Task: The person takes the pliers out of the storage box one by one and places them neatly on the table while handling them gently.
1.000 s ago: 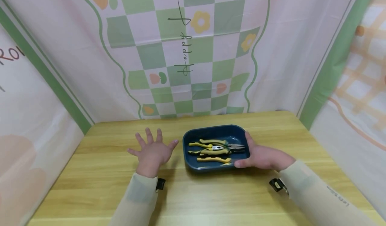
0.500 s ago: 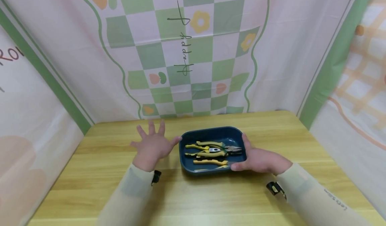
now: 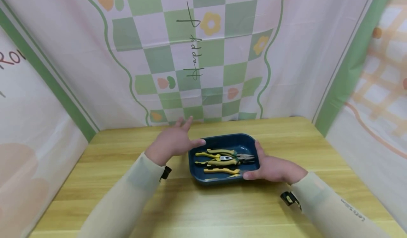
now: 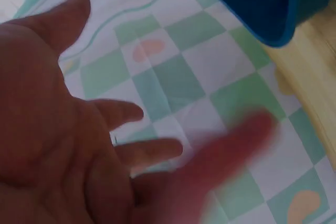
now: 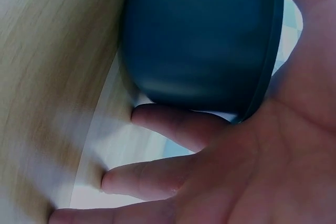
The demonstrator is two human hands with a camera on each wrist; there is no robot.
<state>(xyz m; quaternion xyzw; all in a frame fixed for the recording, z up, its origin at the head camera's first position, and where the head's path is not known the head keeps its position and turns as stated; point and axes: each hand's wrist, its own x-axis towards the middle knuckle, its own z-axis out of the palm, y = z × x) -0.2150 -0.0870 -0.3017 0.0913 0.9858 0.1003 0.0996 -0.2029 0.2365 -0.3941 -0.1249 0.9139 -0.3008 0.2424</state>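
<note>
A dark blue rounded plastic tray (image 3: 198, 176) stands on the table with several yellow-handled pliers (image 3: 224, 162) lying in it. One pair has a grey metal head (image 3: 245, 156) toward the right. My right hand (image 3: 275, 168) holds the tray's right end, thumb at the near corner and forefinger at the far one. In the right wrist view, other fingers (image 5: 149, 178) stretch out beside the tray, their tips at the table. My left hand (image 3: 173, 141) hovers with spread fingers by the tray's far left corner, its thumb over the rim. Nothing is in its palm (image 4: 47, 145).
The wooden table (image 3: 216, 209) reaches back to a patterned cloth (image 3: 187, 54). More cloth hangs on the left (image 3: 35, 125) and right (image 3: 375, 107). A small black clip-like piece (image 3: 166, 172) sits at the left cuff and another (image 3: 289, 198) at the right cuff.
My left hand has moved right and away, its thumb now over the tray's rim. The tray and right hand shifted slightly left and nearer at first, then stayed still.
</note>
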